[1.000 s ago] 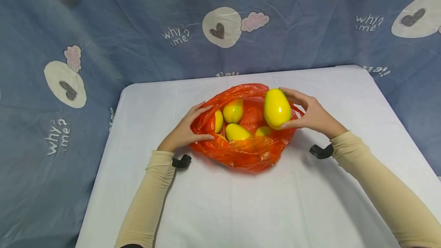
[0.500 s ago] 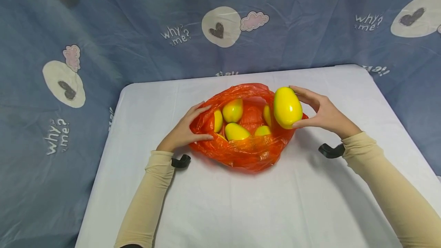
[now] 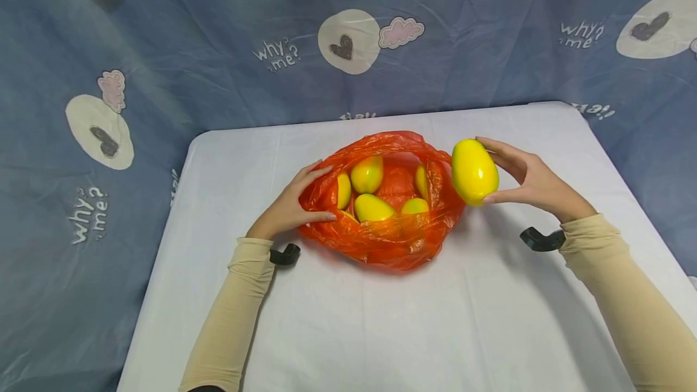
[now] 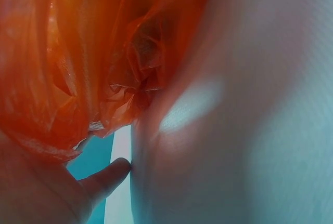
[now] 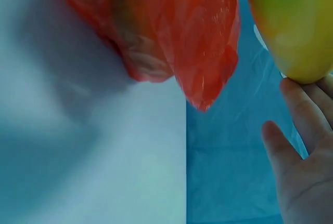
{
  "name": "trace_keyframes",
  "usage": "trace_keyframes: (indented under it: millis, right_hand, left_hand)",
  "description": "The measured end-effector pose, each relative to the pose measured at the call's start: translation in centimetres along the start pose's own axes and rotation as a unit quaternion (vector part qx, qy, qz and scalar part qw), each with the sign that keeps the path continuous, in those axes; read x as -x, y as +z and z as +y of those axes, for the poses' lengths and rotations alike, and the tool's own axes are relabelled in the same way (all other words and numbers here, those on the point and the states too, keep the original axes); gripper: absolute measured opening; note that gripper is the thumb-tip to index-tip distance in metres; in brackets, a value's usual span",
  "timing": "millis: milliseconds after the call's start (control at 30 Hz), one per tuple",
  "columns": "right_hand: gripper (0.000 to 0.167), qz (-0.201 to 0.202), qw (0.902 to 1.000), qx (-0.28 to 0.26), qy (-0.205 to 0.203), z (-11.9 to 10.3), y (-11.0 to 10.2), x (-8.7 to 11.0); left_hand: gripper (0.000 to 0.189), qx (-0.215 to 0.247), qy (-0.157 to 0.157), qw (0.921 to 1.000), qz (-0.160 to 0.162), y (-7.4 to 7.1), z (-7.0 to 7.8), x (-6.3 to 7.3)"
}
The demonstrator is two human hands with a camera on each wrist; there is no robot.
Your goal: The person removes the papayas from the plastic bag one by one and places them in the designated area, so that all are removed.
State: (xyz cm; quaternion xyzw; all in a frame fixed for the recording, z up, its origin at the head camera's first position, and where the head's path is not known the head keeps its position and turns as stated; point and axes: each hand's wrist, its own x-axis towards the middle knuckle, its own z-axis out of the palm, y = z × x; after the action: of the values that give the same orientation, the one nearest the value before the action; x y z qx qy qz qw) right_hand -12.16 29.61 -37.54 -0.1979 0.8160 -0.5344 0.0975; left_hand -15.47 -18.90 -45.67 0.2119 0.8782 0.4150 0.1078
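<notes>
A red plastic bag [image 3: 392,247] stands with its mouth open at the middle of the table, several yellow mangoes [image 3: 374,208] inside it. My left hand [image 3: 288,204] holds the bag's left side, fingers over the rim and thumb on the near side. In the left wrist view the crumpled bag [image 4: 88,52] fills the upper left above the hand. My right hand [image 3: 533,183] grips another mango [image 3: 475,172] between thumb and fingertips, raised just right of the bag. The right wrist view shows this mango [image 5: 296,26] with a greenish patch, apart from the bag.
A white cloth [image 3: 370,331] covers the table. Behind it hangs a blue printed curtain [image 3: 218,47], which also runs down the left side. A black camera mount [image 3: 541,239] juts from the right wrist and another mount [image 3: 285,254] from the left.
My right hand has carried the mango rightward from over the bag's mouth to outside its right rim, uncovering a mango at the bag's right side. The left hand has stayed in place.
</notes>
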Motion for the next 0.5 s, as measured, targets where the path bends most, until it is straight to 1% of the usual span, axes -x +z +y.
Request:
trace_keyframes:
  millis: [267, 500]
  right_hand:
    - [0.101, -0.001, 0.9996, 0.007, 0.027, 0.6, -0.7, 1.2]
    - [0.100, -0.003, 0.9996, 0.005, 0.027, 1.2, -1.6, 1.9]
  left_hand:
    - [0.096, 0.002, -0.004, 1.0000, -0.004, 0.1, 0.1, 0.0]
    - [0.096, 0.001, -0.012, 0.9999, -0.006, 0.0, 0.1, 0.0]
